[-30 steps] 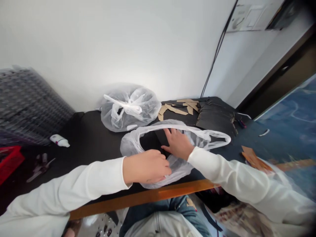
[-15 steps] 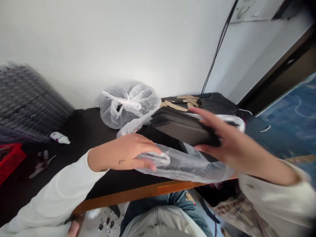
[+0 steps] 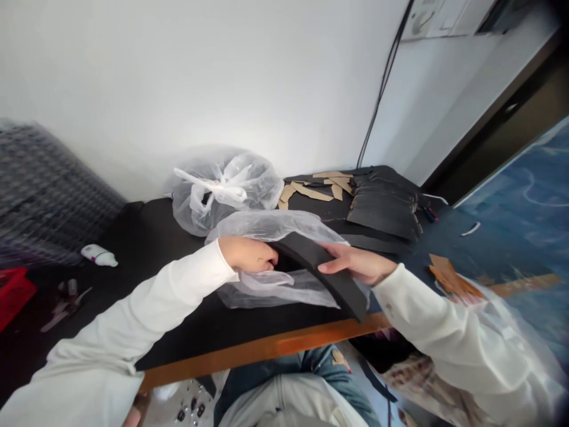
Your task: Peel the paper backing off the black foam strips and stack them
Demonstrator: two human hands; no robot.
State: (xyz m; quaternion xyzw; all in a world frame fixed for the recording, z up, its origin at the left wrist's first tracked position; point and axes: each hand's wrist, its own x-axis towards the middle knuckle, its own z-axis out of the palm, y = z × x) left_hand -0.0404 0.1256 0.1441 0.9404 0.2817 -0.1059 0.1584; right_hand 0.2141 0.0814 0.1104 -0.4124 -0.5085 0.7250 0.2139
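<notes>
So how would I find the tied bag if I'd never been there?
Start at the big white wall and look down to the back of the black table. There, left of the brown scraps, sits a clear plastic bag. Its top is knotted, unlike the open bag in front of it.

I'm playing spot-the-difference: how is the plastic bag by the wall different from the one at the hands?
The wall bag looks tied on top; the front bag is open. The wall bag is puffed up; the front bag lies flatter. Both are whitish, see-through plastic.
</notes>
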